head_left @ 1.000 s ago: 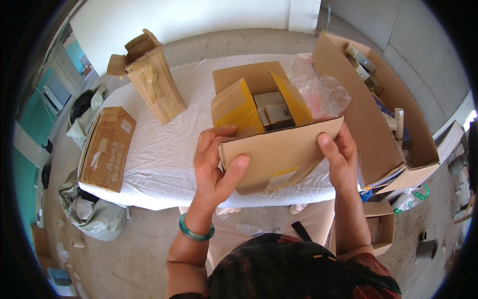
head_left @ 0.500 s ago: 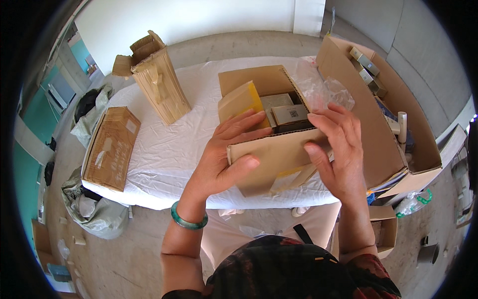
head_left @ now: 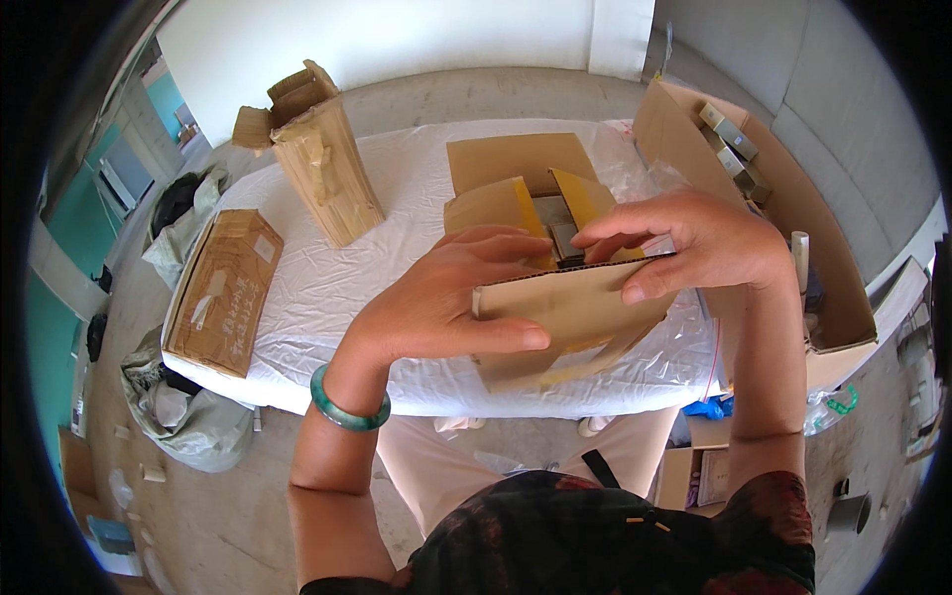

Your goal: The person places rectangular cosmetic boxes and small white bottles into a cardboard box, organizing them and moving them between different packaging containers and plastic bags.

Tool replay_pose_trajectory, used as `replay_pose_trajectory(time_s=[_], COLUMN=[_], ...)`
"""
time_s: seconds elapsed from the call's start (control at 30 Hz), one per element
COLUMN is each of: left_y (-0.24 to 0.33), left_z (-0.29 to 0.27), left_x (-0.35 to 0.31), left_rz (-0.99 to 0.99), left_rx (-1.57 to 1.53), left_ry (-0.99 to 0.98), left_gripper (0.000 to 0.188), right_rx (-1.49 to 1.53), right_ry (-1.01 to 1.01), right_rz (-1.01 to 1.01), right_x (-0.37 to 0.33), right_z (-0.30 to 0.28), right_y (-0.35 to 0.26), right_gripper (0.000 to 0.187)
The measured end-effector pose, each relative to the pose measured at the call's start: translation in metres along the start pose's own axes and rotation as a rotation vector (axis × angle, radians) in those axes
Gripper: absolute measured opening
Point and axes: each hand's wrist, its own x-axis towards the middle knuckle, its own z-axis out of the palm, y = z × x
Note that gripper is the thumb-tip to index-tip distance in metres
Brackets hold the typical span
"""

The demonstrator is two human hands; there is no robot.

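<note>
A cardboard box [head_left: 585, 342] stands at the front of the white-covered table, its near flap raised and its left and right flaps folded partway in. My left hand [head_left: 426, 297] grips the near flap at its left end, thumb outside and fingers behind it over the left flap. At the other end, my right hand [head_left: 709, 238] has its thumb on the near flap's front and its fingers over the right flap. Between the flaps a small carton [head_left: 564, 241] shows inside; the rest of the contents is hidden.
A tall open carton [head_left: 327, 174] and a flat taped carton [head_left: 226, 293] stand on the table [head_left: 347, 307] at left. At right, a large open box [head_left: 684, 139] holds several small boxes. Clear plastic wrap [head_left: 694, 347] lies by the right forearm.
The right flap has swung inward, covering most of the small cartons. My right hand has turned over the box, and my left hand has shifted slightly along the near flap.
</note>
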Motion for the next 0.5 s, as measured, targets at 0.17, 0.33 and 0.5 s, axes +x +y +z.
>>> replay_pose_trajectory(time_s=[0.17,0.33,0.5], left_y=[-0.012,-0.032,-0.046], left_z=[-0.008,-0.010,-0.013], left_x=[0.000,-0.013,-0.019], left_rz=[-0.012,0.072,-0.071], left_rx=[-0.070,-0.252,-0.780], left_ry=[-0.091,-0.084,0.198], left_gripper=[0.070,0.073,0.074], right_rx=[-0.299,-0.325,-0.351], right_ry=[-0.099,-0.002,0.166], right_rz=[0.065,-0.040,-0.174], right_x=[0.014,0.008,-0.001], right_z=[0.006,0.012,0.026], right_y=[-0.013,-0.011,-0.007], right_gripper=[0.044,0.042,0.039])
